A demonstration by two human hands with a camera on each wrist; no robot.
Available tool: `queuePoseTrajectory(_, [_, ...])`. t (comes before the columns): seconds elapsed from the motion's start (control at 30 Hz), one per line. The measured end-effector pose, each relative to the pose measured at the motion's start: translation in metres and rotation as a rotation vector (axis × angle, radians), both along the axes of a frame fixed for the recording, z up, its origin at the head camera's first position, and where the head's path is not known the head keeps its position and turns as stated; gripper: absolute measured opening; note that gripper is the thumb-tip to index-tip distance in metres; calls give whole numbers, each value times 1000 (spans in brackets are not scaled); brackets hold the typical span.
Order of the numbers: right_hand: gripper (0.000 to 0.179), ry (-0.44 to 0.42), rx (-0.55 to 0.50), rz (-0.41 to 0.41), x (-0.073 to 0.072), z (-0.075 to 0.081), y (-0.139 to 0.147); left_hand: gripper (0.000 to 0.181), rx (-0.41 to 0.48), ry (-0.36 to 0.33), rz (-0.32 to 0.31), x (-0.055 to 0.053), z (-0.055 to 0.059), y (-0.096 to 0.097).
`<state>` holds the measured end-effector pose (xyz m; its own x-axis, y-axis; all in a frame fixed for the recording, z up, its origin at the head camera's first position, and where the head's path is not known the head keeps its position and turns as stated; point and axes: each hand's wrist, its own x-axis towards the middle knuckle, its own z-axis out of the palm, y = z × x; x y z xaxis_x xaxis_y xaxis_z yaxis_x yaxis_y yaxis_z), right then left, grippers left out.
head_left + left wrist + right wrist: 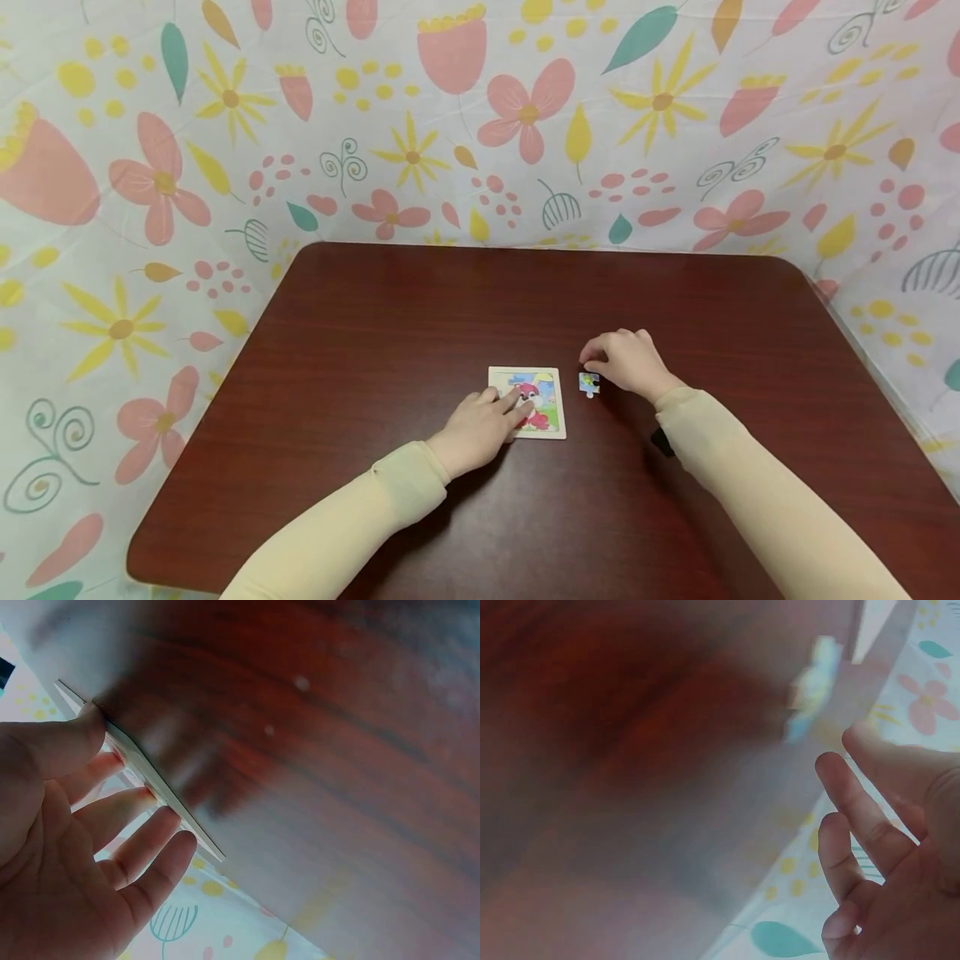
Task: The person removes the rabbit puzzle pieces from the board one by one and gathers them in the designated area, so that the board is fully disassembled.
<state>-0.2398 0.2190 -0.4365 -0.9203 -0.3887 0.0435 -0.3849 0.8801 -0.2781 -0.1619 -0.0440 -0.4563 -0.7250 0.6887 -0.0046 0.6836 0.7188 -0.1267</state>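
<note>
A square puzzle board (549,408) with a pale frame lies flat on the desk (420,308), close to midway between the desk's left and right edges and well back from its far edge. Its picture shows a red-pink rabbit against blue and green, partly covered by fingers. The left hand (476,427) is spread over the board's left side: fingers lie apart across the picture, and in the left wrist view the thumb touches the frame's edge.

Just beyond the board's right edge, apart from it, a loose puzzle piece (588,382) lies on the desk. It is blue with some yellow and green; a pale knob points toward the near side of the desk and a notch opens on its right. The right hand (628,360) is beside this piece, on the side toward the desk's far right corner, its fingers bent, thumb and fingers apart, gripping nothing.

Pale yellow sleeves (757,475) cover both arms. A small black object (662,442) shows by the right cuff. Past the desk's far edge hangs a white cloth (292,158) printed with pink, yellow and teal flowers and leaves.
</note>
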Motion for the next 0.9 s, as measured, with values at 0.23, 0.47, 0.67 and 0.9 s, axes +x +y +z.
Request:
queuePoseTrajectory(0.23, [8,69,27,32,-3,11,-18,46,11,17,-1,-2,0,-3])
queuePoseTrajectory(0.47, [8,159,-10,171,-4,9,-50,45,1,24,7,-2,0,-4])
queuePoseTrajectory(0.67, [10,166,-2,324,-7,1,-81,43,-24,75,-6,1,-1,-1])
queuePoseTrajectory(0.9, [16,113,87,402,-11,-9,-92,40,-40,157,-10,5,-1,3])
